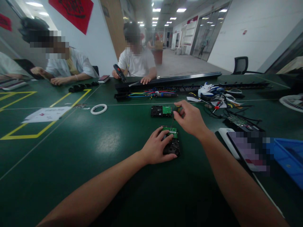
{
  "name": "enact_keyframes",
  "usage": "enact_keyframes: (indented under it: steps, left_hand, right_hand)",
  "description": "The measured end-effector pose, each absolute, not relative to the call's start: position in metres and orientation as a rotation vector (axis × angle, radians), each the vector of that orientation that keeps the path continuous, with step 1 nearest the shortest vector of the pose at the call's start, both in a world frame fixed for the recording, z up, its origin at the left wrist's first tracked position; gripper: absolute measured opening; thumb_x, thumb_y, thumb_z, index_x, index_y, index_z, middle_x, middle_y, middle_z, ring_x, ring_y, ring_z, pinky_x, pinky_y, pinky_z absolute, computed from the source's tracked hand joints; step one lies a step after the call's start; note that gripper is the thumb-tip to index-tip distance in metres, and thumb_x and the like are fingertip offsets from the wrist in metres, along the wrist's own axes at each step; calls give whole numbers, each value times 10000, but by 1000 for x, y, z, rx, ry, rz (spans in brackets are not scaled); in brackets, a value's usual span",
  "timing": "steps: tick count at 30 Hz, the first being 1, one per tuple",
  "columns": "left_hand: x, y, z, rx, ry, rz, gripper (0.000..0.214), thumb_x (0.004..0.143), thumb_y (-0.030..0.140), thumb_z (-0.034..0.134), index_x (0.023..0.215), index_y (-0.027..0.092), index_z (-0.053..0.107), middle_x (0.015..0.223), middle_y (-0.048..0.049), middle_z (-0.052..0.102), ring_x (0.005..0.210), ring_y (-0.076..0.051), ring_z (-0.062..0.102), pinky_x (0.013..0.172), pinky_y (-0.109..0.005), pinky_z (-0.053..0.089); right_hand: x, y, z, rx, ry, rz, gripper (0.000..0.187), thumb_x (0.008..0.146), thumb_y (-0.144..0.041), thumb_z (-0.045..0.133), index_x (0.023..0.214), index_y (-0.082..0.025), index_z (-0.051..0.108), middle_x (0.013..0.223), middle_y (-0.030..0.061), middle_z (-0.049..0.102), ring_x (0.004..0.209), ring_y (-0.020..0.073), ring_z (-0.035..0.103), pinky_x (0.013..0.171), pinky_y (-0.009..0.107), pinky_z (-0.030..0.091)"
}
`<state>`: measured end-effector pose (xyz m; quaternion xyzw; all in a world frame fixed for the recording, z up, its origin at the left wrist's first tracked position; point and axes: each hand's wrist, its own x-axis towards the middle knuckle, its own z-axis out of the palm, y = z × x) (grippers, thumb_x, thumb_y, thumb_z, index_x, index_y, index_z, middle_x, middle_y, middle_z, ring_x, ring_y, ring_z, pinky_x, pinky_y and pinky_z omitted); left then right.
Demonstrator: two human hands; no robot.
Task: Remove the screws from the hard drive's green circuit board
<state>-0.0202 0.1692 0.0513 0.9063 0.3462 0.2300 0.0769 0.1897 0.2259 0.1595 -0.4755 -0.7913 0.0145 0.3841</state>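
A black hard drive [172,145] with a green circuit board on top lies on the green table in front of me. My left hand [157,147] rests on its left side, fingers curled over it and holding it down. My right hand [190,118] hovers just above and behind the drive, fingers pinched round a small screwdriver [175,111] whose thin shaft points down toward the board. A second hard drive [162,111] with a green board lies a little farther back.
A long black rail [170,80] with coloured wires runs across the table's far side. A roll of white tape [98,109] and a paper sheet [46,114] lie left. Tools, cables, a tablet [246,148] and a blue bin [290,157] sit right. Two people sit opposite.
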Motion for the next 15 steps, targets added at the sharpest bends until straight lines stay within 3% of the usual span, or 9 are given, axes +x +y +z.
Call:
enact_keyframes:
  steps: [6,15]
  left_hand:
    - [-21,169,52,2710,1044,680,929,874,829,621,1572,232,480,1550,-156,499,1551,-468,292,1260,-674,331]
    - [-20,168,54,2719,1041,684,921,876,813,632,1560,212,490,1550,-166,503,1548,-466,288,1260,-663,327]
  right_hand:
    - [190,227,158,-1253,-1951,110,303,931,-287,647,1225,-213,639,905,64,727,746,221,662,723,366,493]
    - [193,232,154,-1184,-2042,-22,290,953,-309,633,1229,-221,624,1137,118,729,791,224,663,813,407,523]
